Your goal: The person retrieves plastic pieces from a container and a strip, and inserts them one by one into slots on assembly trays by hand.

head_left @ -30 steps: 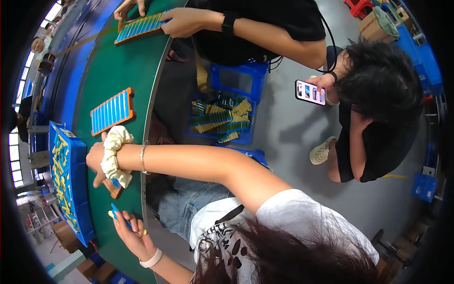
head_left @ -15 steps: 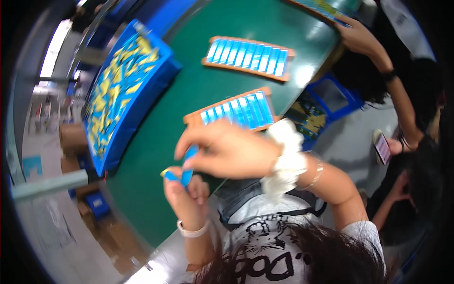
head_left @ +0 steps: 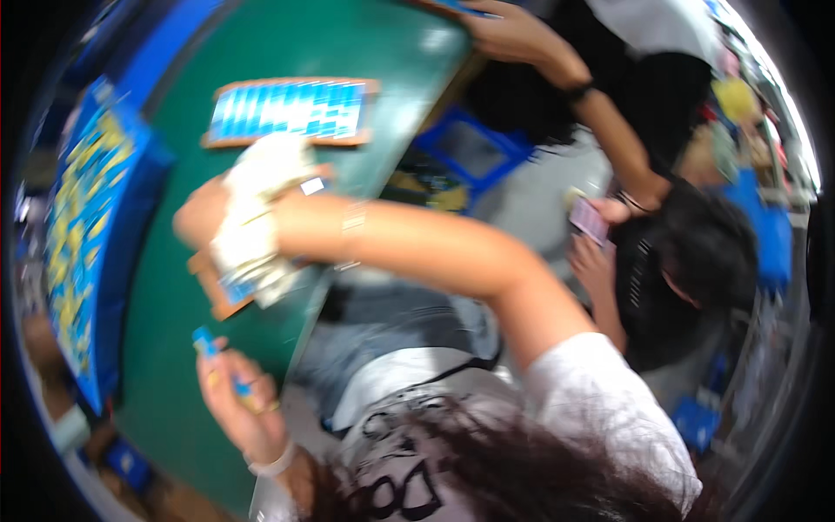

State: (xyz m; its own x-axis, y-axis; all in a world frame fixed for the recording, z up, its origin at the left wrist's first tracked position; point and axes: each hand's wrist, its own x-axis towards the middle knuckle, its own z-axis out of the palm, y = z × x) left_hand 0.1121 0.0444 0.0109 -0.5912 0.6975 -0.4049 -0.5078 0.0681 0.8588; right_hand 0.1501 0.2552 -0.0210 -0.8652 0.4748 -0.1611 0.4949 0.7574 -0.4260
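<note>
My left hand [head_left: 233, 396] is closed around small blue-and-yellow strip pieces; one blue strip [head_left: 203, 340] sticks out past the fingertips. More blue and yellow shows in the palm, smeared by motion. Farther off, my right hand [head_left: 200, 213] reaches over the near orange tray [head_left: 228, 304]. A white scrunchie and my own wrist hide most of that tray and its blue strips. The fingers of my right hand are blurred and turned away, so what they hold is hidden. Beyond lies a second orange tray [head_left: 367, 137], filled with a row of blue strips.
A blue bin [head_left: 109, 348] heaped with yellow and blue pieces stands at the left of the green table [head_left: 165, 444]. Another person's hand [head_left: 513, 35] touches a tray at the far edge. A seated person holds a phone [head_left: 589, 221]. A blue crate [head_left: 513, 161] stands below the table edge.
My hands were together at a blue strip and are now apart. My right hand has moved to the near tray; the left keeps its pieces. The whole view has swung rightward.
</note>
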